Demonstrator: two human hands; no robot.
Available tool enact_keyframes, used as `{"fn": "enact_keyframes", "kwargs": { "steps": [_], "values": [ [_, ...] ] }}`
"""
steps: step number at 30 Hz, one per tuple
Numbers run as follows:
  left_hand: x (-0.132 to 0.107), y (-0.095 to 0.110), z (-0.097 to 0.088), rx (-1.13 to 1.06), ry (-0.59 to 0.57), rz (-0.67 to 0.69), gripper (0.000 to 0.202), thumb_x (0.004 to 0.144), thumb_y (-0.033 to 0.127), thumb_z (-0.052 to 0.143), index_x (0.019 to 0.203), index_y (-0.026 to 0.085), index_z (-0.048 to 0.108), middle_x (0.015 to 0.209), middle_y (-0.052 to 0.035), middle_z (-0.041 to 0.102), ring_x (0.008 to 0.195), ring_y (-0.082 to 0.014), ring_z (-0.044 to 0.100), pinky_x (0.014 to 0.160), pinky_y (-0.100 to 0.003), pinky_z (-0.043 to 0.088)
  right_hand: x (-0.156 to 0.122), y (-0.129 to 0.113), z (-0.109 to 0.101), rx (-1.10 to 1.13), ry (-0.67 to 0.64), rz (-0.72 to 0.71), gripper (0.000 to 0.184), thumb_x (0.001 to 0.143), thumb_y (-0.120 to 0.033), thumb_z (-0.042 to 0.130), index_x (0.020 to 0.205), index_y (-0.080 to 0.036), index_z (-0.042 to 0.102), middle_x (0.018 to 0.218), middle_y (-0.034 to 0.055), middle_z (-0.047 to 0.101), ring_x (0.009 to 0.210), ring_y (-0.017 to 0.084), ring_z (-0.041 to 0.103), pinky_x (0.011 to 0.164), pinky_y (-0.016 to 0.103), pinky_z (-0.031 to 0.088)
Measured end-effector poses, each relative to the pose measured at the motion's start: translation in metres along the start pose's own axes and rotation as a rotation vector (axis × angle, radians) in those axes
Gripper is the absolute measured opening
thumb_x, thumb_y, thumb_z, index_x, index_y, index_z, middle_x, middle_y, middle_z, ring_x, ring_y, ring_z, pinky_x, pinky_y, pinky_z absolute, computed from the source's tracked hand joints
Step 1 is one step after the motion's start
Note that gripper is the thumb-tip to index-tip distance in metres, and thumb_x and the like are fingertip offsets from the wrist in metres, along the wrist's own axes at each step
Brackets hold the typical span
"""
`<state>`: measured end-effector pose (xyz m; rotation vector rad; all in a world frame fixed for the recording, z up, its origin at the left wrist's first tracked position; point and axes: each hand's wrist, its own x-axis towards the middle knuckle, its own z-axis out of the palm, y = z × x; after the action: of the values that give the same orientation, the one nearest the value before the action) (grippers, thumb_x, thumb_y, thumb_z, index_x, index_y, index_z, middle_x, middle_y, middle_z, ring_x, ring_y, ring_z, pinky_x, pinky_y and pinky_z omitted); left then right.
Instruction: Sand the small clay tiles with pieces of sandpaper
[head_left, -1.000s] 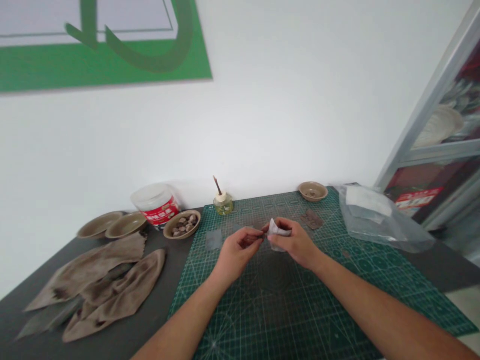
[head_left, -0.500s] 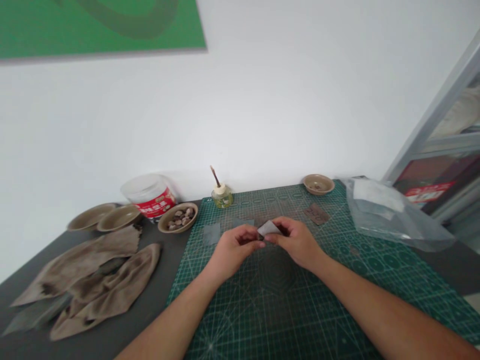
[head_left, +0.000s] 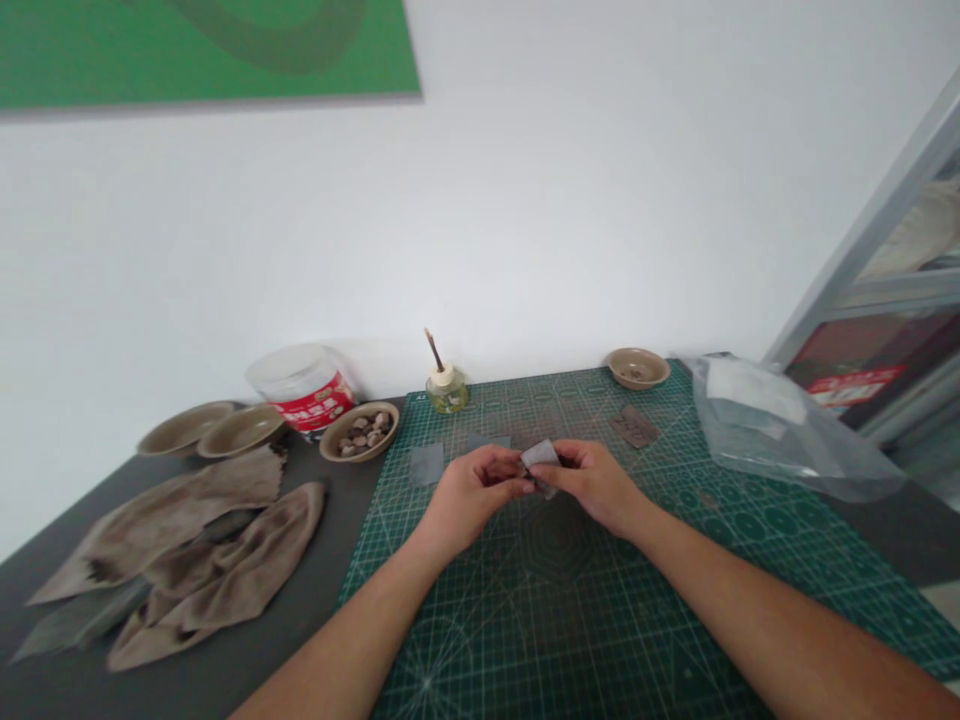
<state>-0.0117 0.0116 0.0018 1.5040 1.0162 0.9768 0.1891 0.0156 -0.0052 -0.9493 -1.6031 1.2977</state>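
Note:
Over the green cutting mat (head_left: pixel 480 620) my two hands meet, fingertips nearly touching. Between the thumb and fingers of my right hand (head_left: pixel 600 487) is a folded piece of grey sandpaper (head_left: pixel 540 454). My left hand (head_left: pixel 471 500) is closed in a pinch beside it; a small dark thing at its fingertips is mostly hidden. Behind the hands lie a grey sandpaper square (head_left: pixel 427 465) and a darker bluish-grey sheet (head_left: pixel 489 441), partly covered. A worn brown piece of sandpaper (head_left: pixel 635 427) rests on the mat to the right.
At left stand a bowl (head_left: pixel 330 447) of brown and pale nut-like lumps, two bowls (head_left: pixel 187 425), a red-labelled tub (head_left: pixel 311 395) and crumpled brown cloths (head_left: pixel 225 590). Farther back are a small bottle (head_left: pixel 448 392) with sticks and another bowl (head_left: pixel 637 368). A plastic bag (head_left: pixel 787 440) lies right.
The grey sandpaper has turned between my fingers and more of it shows below the right thumb. Both hands stay close together; the view has shifted slightly.

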Motion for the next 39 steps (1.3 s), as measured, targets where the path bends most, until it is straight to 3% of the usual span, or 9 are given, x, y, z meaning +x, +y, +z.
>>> {"fn": "enact_keyframes", "kwargs": {
  "steps": [6,13,19,25,30,39],
  "values": [
    [-0.002,0.002,0.001,-0.004,-0.011,-0.057,0.015,0.069,0.023,0.080,0.076,0.016,0.069,0.077,-0.0015,0.075,0.072,-0.0151,0.068,0.070,-0.025,0.052,0.000,0.003,0.003,0.027,0.010,0.062,0.027,0.081,-0.041,0.071,0.090,-0.016,0.076,0.079,0.0022,0.070,0.070,0.016,0.058,0.065,0.026,0.042],
    [-0.002,0.001,0.002,-0.030,0.010,-0.062,0.012,0.072,0.024,0.077,0.076,0.015,0.069,0.072,-0.0017,0.073,0.067,-0.0144,0.066,0.066,-0.025,0.051,-0.001,0.002,0.006,0.110,-0.012,0.060,0.024,0.082,-0.039,0.070,0.088,-0.016,0.075,0.078,0.0031,0.071,0.072,0.017,0.060,0.069,0.027,0.043],
    [-0.005,0.003,0.003,-0.004,-0.011,-0.031,0.015,0.070,0.024,0.080,0.075,0.015,0.069,0.073,-0.0010,0.073,0.068,-0.0135,0.065,0.066,-0.024,0.049,-0.004,0.004,0.010,0.111,0.064,0.047,0.026,0.081,-0.040,0.071,0.089,-0.016,0.075,0.082,0.0038,0.071,0.072,0.017,0.060,0.068,0.027,0.043],
    [-0.006,0.004,0.007,-0.097,-0.005,-0.036,0.011,0.075,0.022,0.076,0.075,0.016,0.068,0.070,0.0003,0.072,0.065,-0.0125,0.065,0.066,-0.024,0.049,-0.006,-0.001,0.005,0.181,-0.034,0.065,0.029,0.080,-0.042,0.072,0.090,-0.015,0.074,0.084,0.0048,0.072,0.076,0.018,0.062,0.074,0.030,0.045],
    [-0.007,0.005,0.007,-0.001,-0.027,-0.010,0.009,0.073,0.020,0.078,0.076,0.016,0.071,0.075,-0.0007,0.073,0.071,-0.0133,0.066,0.069,-0.023,0.050,-0.005,0.002,0.006,0.147,0.037,0.068,0.028,0.079,-0.042,0.073,0.088,-0.015,0.075,0.079,0.0036,0.070,0.070,0.017,0.059,0.068,0.028,0.042],
    [-0.007,0.008,0.008,-0.016,-0.024,-0.014,0.009,0.072,0.021,0.078,0.075,0.016,0.071,0.074,-0.0011,0.074,0.070,-0.0138,0.066,0.068,-0.024,0.051,-0.007,0.001,0.008,0.171,0.043,0.068,0.026,0.080,-0.041,0.072,0.084,-0.016,0.073,0.079,0.0032,0.069,0.071,0.017,0.058,0.068,0.028,0.042]
  ]
}}
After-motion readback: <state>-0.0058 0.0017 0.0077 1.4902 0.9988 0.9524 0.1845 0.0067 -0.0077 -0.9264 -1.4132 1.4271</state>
